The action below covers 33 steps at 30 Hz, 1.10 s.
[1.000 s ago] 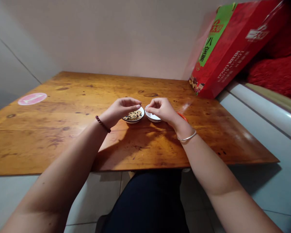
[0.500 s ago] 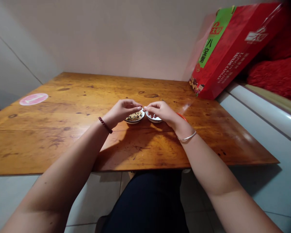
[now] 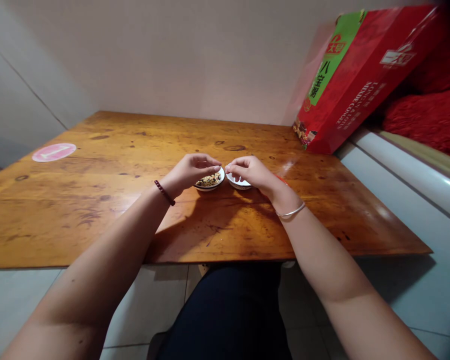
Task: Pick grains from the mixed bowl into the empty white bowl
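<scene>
Two small white bowls stand side by side on the wooden table. The left bowl [image 3: 209,187] holds mixed pale and dark grains [image 3: 211,179]. Above it is my left hand [image 3: 192,171], with thumb and fingertips brought close together; anything between them is too small to see. Over the right bowl [image 3: 241,185] hovers my right hand [image 3: 252,172], its thumb and forefinger pinched, and what they hold, if anything, cannot be made out. This bowl's white inside shows below the fingers. The fingertips of both hands are close, with a small gap between them.
The wooden table [image 3: 142,150] reaches back to a pale wall. A pink and white round sticker [image 3: 54,152] is at its left. On the right a large red box [image 3: 363,80] leans beside red cloth [image 3: 427,117]. Part of a red-orange object [image 3: 282,180] shows behind my right wrist.
My right fingertips have drawn slightly right, away from my left ones, so the gap between the hands is a little wider. The bowls look unmoved.
</scene>
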Motion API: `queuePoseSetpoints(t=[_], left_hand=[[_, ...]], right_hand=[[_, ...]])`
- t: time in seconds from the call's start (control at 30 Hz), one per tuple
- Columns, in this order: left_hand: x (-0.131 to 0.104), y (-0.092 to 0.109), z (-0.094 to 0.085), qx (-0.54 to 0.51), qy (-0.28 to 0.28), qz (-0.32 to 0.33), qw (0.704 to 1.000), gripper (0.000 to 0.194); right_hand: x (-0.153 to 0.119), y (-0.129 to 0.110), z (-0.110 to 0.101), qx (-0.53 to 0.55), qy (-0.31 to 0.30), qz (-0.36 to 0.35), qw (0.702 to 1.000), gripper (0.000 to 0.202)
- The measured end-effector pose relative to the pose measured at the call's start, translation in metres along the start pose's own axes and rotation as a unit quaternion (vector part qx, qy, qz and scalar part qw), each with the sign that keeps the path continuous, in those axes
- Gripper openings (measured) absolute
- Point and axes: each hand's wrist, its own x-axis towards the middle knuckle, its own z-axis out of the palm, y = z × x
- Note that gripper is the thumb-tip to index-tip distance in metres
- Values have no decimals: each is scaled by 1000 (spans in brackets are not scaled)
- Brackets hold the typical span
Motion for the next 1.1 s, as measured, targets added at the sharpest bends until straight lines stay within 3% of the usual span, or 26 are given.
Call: queuePoseSetpoints(t=[0.23, 0.63, 1.1], left_hand=[[0, -1, 1, -3, -21, -1, 1000, 53], [-5, 6, 2, 19, -20, 2, 1000, 50], [-2, 4, -2, 1, -15, -19, 1000, 53]], right_hand=[[-1, 2, -1, 5, -21, -8, 1000, 41], [0, 8, -2, 29, -30, -8, 999, 33], [-1, 8, -7, 15, -42, -17, 999, 39]])
